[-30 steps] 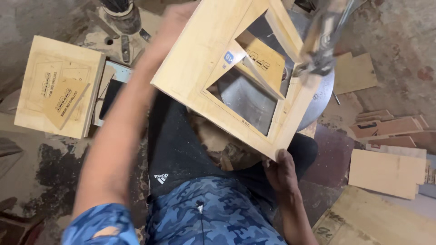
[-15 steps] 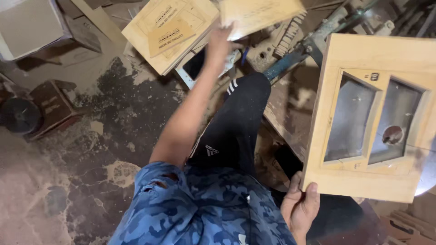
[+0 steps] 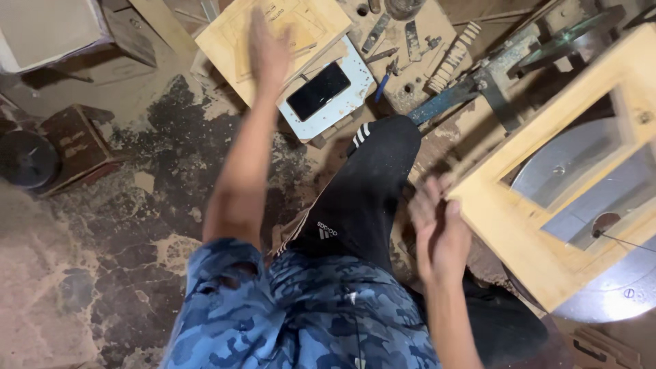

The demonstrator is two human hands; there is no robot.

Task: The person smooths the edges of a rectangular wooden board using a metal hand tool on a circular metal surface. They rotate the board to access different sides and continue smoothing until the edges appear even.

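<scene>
Since half a second ago, the left hand (image 3: 268, 49) has let go of the loose cut-out piece it was carrying and now hangs flat over the stack of plywood boards (image 3: 273, 37) at 12 o'clock, while the right hand (image 3: 437, 229) has come off the lower corner of the wooden frame (image 3: 547, 225) and sits just beside its near edge.

Underfoot is a rough, stained concrete floor (image 3: 102, 273) dusted with sawdust. A white tray (image 3: 328, 96) with a dark phone (image 3: 318, 91) on it lies just right of the boards, small metal tools (image 3: 393, 37) are scattered at 1 o'clock, and a brown box (image 3: 72, 147) sits at 9 o'clock.

That frame, pale wood with two openings, leans tilted at 3 o'clock over a round metal disc (image 3: 601, 294).

Left arm reaches straight out, fingers extended and close together, blurred, holding nothing. Right hand is raised, palm turned toward the frame, fingers loosely spread and empty; whether the fingertips touch the wood I cannot tell.
</scene>
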